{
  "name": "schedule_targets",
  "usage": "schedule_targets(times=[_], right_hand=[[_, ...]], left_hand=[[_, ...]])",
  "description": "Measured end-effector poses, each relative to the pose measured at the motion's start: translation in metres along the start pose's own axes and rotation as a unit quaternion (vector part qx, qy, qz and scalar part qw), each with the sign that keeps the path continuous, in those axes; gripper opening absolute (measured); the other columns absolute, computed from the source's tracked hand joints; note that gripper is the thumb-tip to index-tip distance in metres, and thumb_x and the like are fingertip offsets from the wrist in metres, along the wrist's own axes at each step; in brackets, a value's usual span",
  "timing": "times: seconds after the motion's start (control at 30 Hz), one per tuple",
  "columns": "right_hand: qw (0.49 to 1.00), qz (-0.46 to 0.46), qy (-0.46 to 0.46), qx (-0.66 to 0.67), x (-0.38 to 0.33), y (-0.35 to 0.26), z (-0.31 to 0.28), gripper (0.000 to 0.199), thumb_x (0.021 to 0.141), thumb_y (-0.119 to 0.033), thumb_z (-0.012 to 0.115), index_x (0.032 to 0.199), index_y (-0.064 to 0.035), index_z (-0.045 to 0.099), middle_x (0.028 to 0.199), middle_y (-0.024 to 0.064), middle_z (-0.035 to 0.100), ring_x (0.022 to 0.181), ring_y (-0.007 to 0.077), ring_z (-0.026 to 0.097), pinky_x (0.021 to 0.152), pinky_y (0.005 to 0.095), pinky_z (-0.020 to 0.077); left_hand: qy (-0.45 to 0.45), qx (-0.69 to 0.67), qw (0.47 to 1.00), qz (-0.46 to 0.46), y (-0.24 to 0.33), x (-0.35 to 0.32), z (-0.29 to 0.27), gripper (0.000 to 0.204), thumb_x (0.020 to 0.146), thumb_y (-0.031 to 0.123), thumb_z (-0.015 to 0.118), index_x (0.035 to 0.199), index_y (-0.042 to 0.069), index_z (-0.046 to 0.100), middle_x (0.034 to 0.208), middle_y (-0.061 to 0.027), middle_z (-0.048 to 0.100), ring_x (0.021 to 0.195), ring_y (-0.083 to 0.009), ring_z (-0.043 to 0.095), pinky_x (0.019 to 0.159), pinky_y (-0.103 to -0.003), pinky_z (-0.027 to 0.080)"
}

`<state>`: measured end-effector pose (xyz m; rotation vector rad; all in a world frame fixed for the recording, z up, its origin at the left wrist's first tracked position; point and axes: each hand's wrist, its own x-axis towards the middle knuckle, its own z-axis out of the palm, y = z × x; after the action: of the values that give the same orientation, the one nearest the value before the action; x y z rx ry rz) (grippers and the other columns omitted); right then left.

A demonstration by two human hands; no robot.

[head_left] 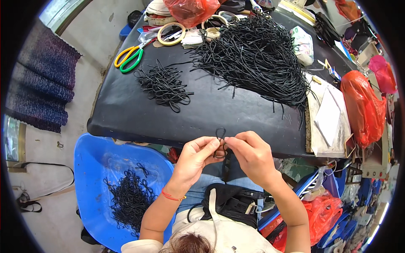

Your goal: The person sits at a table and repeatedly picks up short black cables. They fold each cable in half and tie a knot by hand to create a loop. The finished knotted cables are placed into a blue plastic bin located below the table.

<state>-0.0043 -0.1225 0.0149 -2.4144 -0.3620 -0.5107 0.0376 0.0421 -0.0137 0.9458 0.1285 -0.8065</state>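
1. My left hand and right hand each have the grip pinched on a looped black cord, at the desk's six o'clock edge.
2. I'd steady the left, drawing evenly with the right.
3. Blue tub, eight o'clock: small black loops inside.
4. Red bag, near three: contents hidden.

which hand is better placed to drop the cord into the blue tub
Probably the left hand: it's nearer the blue tub than the right hand, though both are at the black cord.
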Motion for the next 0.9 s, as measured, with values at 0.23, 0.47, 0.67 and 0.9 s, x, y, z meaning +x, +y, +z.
schedule_targets(times=[0.23,0.47,0.67,0.9], right_hand=[[0.999,0.041,0.019,0.015,-0.006,0.0,0.004,0.022,0.066,0.0,0.062,0.088,-0.0027,0.061,0.076,0.0061,0.054,0.067,0.0211,0.056,0.057,0.0314,0.0458],[0.988,-0.092,-0.065,-0.106,0.013,-0.012,-0.034,0.019,0.068,-0.005,0.06,0.087,-0.0035,0.06,0.076,0.0038,0.052,0.068,0.0192,0.051,0.059,0.0306,0.0382],[0.974,0.141,-0.047,0.168,-0.001,0.001,-0.017,0.009,0.077,0.0,0.061,0.086,0.0009,0.061,0.075,0.0108,0.056,0.06,0.023,0.055,0.054,0.0299,0.0436],[0.942,0.222,-0.064,0.243,-0.013,-0.018,-0.008,0.015,0.08,0.0,0.059,0.095,0.0021,0.061,0.084,0.0085,0.063,0.067,0.0131,0.059,0.059,0.0252,0.0475]], left_hand=[[-0.033,0.065,0.996,0.057,-0.008,0.002,0.002,0.018,0.088,0.011,0.056,0.1,-0.003,0.059,0.088,-0.0094,0.064,0.079,-0.0133,0.063,0.072,-0.027,0.054],[-0.046,0.511,0.833,0.207,0.003,-0.004,0.004,0.016,0.089,0.009,0.054,0.099,-0.002,0.059,0.09,-0.0069,0.063,0.079,-0.0137,0.061,0.075,-0.026,0.05],[-0.089,0.094,0.987,0.097,0.002,-0.009,0.007,0.026,0.087,0.006,0.056,0.112,-0.002,0.055,0.091,-0.007,0.062,0.08,-0.0132,0.06,0.076,-0.026,0.049],[-0.037,0.094,0.988,0.118,-0.006,-0.001,-0.001,0.022,0.088,0.008,0.056,0.108,-0.002,0.058,0.093,-0.0072,0.063,0.079,-0.0102,0.059,0.073,-0.025,0.05]])
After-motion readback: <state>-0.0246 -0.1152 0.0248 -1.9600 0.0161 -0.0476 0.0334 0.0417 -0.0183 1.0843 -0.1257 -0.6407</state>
